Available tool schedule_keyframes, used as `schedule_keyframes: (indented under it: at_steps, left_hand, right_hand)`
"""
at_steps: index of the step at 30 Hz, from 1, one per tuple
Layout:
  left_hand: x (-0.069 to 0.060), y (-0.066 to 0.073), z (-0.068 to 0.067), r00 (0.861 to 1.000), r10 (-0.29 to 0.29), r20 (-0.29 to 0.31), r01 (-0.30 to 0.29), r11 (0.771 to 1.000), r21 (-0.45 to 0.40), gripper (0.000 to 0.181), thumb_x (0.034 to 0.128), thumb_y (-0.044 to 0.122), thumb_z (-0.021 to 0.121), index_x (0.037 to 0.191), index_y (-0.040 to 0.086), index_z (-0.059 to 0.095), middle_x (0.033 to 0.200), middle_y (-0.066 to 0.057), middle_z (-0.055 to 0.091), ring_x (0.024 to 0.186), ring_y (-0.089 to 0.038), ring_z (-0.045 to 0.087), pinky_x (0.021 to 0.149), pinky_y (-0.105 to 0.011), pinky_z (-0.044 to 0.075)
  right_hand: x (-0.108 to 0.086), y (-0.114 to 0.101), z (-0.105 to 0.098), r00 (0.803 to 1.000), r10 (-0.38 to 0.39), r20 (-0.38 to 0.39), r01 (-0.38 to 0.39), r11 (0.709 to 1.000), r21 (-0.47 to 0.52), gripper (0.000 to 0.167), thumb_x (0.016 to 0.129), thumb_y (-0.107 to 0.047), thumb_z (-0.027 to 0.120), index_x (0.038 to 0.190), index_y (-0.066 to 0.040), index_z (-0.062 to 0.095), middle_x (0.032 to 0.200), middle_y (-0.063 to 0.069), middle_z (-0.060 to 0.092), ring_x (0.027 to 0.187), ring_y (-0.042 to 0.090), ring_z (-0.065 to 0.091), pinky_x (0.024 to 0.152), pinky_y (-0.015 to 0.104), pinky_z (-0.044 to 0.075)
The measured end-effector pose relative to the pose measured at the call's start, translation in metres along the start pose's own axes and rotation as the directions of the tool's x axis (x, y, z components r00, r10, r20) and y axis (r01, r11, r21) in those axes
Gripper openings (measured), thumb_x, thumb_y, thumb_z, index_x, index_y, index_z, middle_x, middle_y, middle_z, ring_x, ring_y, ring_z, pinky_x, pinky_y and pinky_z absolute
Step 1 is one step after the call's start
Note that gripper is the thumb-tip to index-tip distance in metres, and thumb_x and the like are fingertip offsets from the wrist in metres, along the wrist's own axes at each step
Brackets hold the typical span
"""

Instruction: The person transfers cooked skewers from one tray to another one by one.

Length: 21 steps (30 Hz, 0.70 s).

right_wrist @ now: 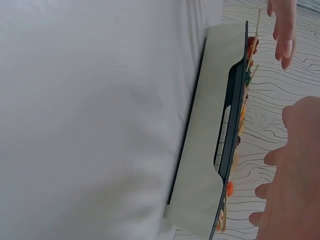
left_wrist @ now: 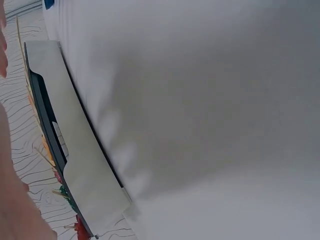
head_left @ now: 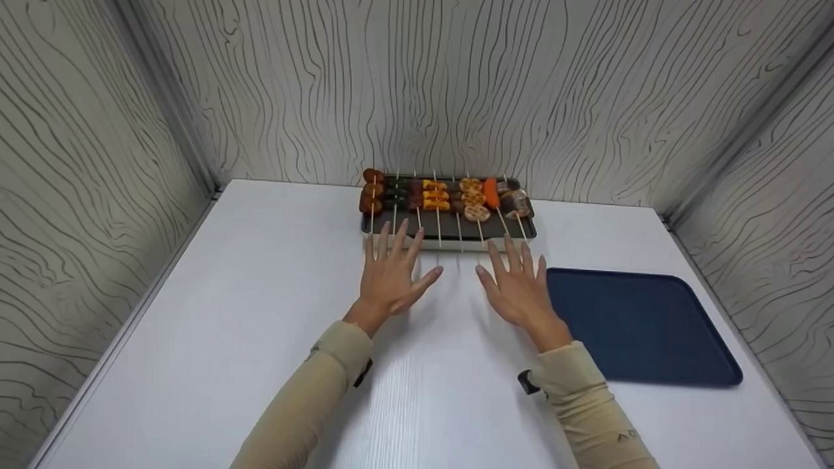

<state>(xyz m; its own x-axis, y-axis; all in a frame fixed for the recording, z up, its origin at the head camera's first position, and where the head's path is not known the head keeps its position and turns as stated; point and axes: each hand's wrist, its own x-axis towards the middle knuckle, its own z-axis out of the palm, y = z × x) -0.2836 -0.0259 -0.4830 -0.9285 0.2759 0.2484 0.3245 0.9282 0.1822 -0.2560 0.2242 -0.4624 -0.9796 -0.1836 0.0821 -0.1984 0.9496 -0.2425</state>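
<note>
Left hand and right hand both spread, holding nothing, near side of the grill. Skewers lie across it, stick ends handward, easier grabbing I guess. Tray sits to the grill's right.

Ltrs on R sleeve, illegible.

Head cam's pretty decent tbh: white tabletop is bright, with a pale glare streak at bottom middle and soft shadows beside the left hand and right hand, so light's probably overhead. Left wall looks duller. Fine detail's kinda mushy. Both wrist views are greyer, hazy and low contrast; the left one has a big fuzzy shadow with fingerlike lobes.
</note>
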Motion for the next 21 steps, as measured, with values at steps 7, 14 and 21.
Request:
schedule_keyframes:
  at_steps: [7,14,21]
  left_hand:
    - [-0.007,0.025,-0.01,0.961,0.042,-0.275,-0.074,0.992,-0.107,0.079,0.0975,0.073,0.041,0.155,0.018,0.047,0.153,-0.011,0.046,0.139,-0.035,0.042,0.114,-0.055,0.032]
    - [-0.017,0.062,-0.014,0.964,0.11,-0.242,-0.157,0.97,-0.185,0.063,0.0995,0.062,0.052,0.142,0.015,0.059,0.132,-0.006,0.061,0.12,-0.025,0.055,0.1,-0.046,0.046]
    - [-0.024,0.104,-0.007,0.983,0.181,-0.025,-0.181,0.94,-0.289,0.046,0.1012,0.048,0.059,0.136,0.018,0.062,0.125,-0.001,0.065,0.109,-0.019,0.062,0.086,-0.036,0.053]
  right_hand:
    - [-0.035,0.032,-0.025,0.994,0.007,-0.112,-0.002,0.999,0.045,0.074,0.104,-0.039,0.057,0.161,-0.004,0.028,0.168,0.025,0.012,0.152,0.051,0.007,0.117,0.07,0.008]
    - [-0.069,0.074,-0.049,0.983,0.086,-0.163,-0.071,0.993,0.095,0.076,0.102,-0.036,0.061,0.159,0.001,0.028,0.164,0.032,0.015,0.147,0.057,0.014,0.112,0.074,0.014]
    - [-0.094,0.139,-0.07,0.973,0.226,-0.047,-0.222,0.972,0.077,0.081,0.105,-0.043,0.051,0.16,0.005,0.015,0.159,0.041,0.009,0.14,0.066,0.013,0.104,0.081,0.015]
